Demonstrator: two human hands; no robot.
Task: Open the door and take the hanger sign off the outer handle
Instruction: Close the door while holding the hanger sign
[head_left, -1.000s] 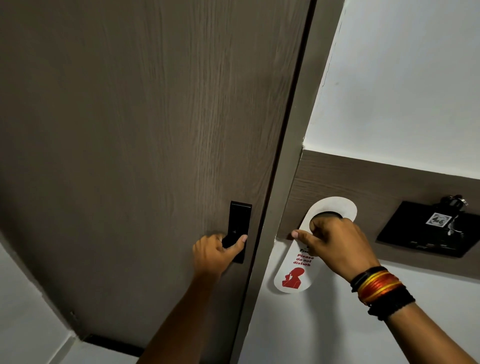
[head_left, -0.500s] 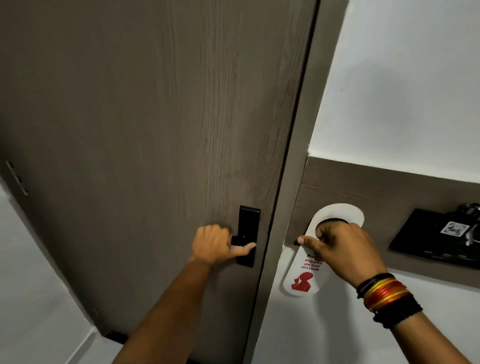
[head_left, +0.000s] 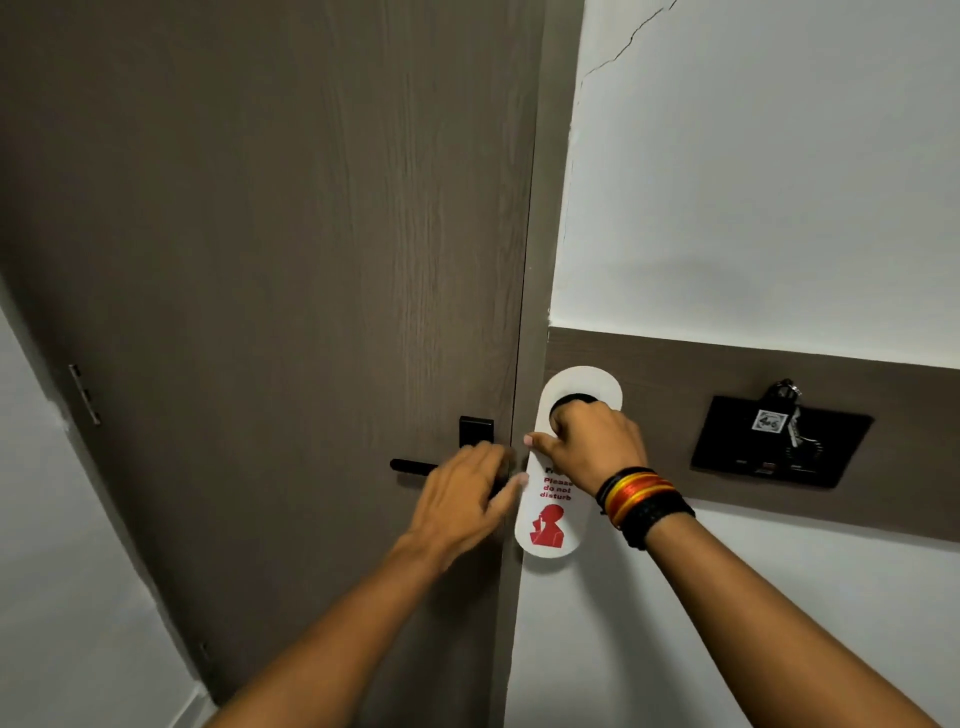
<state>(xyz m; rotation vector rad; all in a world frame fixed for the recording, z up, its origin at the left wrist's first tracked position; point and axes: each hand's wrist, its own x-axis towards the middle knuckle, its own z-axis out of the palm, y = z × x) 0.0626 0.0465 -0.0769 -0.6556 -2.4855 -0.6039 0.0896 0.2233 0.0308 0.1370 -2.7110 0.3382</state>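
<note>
Head view looks at a brown wooden door (head_left: 260, 260), shut against its frame. Left hand (head_left: 462, 499) lies over the black lever handle (head_left: 415, 466) near the door's right edge, fingers loosely spread across it rather than clenched; whether they grip the lever I cannot tell. Right hand (head_left: 592, 449), banded at the wrist with black, red and yellow bracelets (head_left: 641, 501), is closed on the white hanger sign (head_left: 558, 499), fingers through its top hole. That sign, printed in red "Please do not disturb", hangs just beside the frame against the brown wall panel (head_left: 727, 374), left of a black wall plate (head_left: 779, 441)
</note>
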